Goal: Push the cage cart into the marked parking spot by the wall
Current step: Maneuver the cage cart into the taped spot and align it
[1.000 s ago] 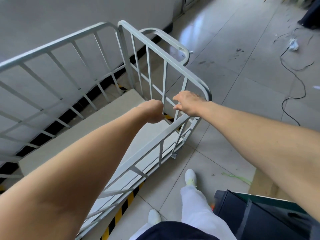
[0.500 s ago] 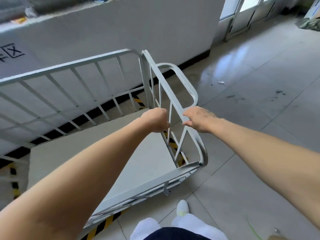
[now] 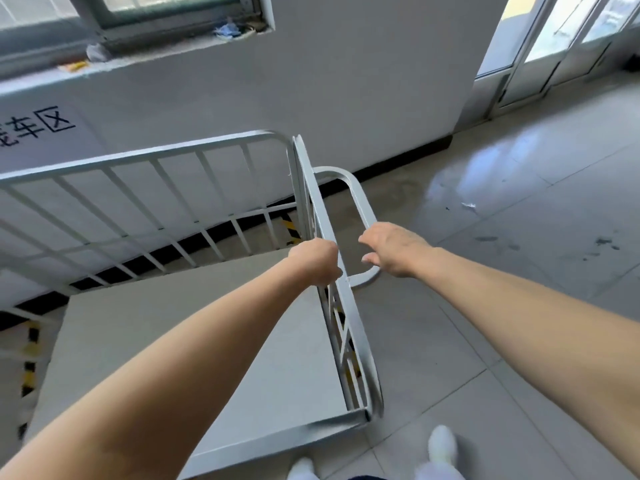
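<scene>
The grey metal cage cart (image 3: 138, 157) stands close to the white wall (image 3: 329, 81), its flat deck (image 3: 207, 341) below my arms. My left hand (image 3: 317, 259) is closed around the top rail of the cart's right side panel. My right hand (image 3: 394, 249) lies over the looped push handle (image 3: 358, 199) with its fingers stretched out, not wrapped around it. Yellow-and-black floor tape (image 3: 291, 230) shows through the bars by the wall and again at the left (image 3: 29, 358). Black characters (image 3: 41, 126) are painted on the wall above the cart.
Glossy tiled floor (image 3: 502, 220) spreads to the right, with dark scuffs. Glass doors (image 3: 540, 46) stand at the far right. A window sill (image 3: 228, 31) with clutter runs above the wall. My white shoes (image 3: 441, 445) are just behind the cart.
The cart has swung to stand along the wall and my view has risen. My right hand has loosened from a grip to spread fingers over the handle. The left hand keeps its hold.
</scene>
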{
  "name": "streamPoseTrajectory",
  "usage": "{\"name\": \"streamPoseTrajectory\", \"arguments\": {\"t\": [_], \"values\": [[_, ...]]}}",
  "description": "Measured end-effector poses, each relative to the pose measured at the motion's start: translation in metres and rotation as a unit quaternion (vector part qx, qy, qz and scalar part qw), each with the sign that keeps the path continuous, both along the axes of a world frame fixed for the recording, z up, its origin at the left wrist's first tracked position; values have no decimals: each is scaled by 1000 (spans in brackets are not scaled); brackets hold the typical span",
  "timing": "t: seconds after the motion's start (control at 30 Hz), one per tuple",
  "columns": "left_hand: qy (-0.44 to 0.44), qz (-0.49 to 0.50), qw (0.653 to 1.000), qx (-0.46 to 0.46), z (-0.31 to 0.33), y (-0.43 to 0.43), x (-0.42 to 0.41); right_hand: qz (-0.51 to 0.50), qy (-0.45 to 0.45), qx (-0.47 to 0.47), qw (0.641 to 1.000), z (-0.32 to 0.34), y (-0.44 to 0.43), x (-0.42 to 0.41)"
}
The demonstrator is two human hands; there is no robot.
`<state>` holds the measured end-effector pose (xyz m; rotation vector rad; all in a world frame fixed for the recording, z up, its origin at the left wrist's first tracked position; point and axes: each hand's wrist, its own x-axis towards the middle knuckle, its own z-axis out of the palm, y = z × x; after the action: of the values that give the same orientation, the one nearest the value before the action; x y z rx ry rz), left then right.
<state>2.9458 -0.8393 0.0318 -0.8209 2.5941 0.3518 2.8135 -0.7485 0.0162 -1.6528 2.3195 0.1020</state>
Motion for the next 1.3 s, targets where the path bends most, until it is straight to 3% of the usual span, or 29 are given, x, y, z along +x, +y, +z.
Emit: {"name": "streamPoseTrajectory", "arguments": {"t": [0.43,0.63,0.97,1.07,1.3], "values": [[-49,220,974,-12,7,78,-125,260,14,-9,966,1,5,-159],[-59,316,947,-12,6,59,-140,364,20,-21,931,8,-43,-177],[-49,393,918,-13,-4,7,-197,458,59,-16,887,9,-126,-229],[-46,449,892,-17,-1,-6,-208,507,51,-26,860,8,-157,-236],[-47,608,792,-4,-18,5,-249,642,42,-23,765,3,-200,-264]]}}
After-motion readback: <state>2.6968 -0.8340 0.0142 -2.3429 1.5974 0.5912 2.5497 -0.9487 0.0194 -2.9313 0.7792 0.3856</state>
